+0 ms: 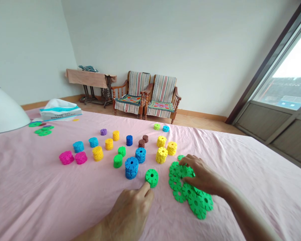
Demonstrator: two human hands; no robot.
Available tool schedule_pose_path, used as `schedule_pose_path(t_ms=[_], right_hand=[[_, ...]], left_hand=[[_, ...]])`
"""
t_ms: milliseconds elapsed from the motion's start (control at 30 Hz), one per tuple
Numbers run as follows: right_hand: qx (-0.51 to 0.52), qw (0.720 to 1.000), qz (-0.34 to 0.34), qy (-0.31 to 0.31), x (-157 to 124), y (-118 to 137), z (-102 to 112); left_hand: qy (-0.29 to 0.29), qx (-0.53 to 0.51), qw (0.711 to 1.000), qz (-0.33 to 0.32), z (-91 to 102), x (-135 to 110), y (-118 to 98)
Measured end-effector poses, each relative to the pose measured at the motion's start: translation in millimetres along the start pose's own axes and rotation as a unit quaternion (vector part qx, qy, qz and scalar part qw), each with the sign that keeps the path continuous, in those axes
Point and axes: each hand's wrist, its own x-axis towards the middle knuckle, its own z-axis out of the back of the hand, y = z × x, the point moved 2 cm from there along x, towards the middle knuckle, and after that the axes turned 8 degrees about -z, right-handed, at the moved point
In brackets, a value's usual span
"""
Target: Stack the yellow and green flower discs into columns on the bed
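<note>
My left hand (131,209) rests on the pink cloth with fingers curled, its fingertip touching a short green disc stack (152,177). My right hand (200,176) lies on a spread of loose green notched discs (190,195), fingers pinching at one near the pile's top. Just beyond stand a blue disc stack (131,168) and a yellow stack (162,155).
The pink-covered table (40,194) carries several small stacks: pink (66,157), cyan (78,146), yellow (97,153), green (117,161), brown (141,143), purple (103,132). A tissue pack (60,110) and flat green discs (43,131) lie far left. Two wooden chairs (145,95) stand behind.
</note>
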Motion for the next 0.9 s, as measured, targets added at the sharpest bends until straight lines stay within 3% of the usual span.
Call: schedule_pose_path(t_ms=[200,367,633,900], right_hand=[[0.177,0.983,-0.003,-0.058,6,43,-15],[0.237,0.969,-0.010,-0.072,8,74,-34],[0.234,0.971,0.013,-0.057,7,79,-51],[0.217,0.975,0.017,-0.050,7,79,-52]], left_hand=[[-0.008,-0.001,1.000,0.009,1.0,0,-1],[-0.013,0.002,1.000,0.024,5.6,2,-2],[-0.003,0.005,0.999,0.035,11.4,1,-5],[0.013,-0.009,0.999,0.039,16.4,1,-6]])
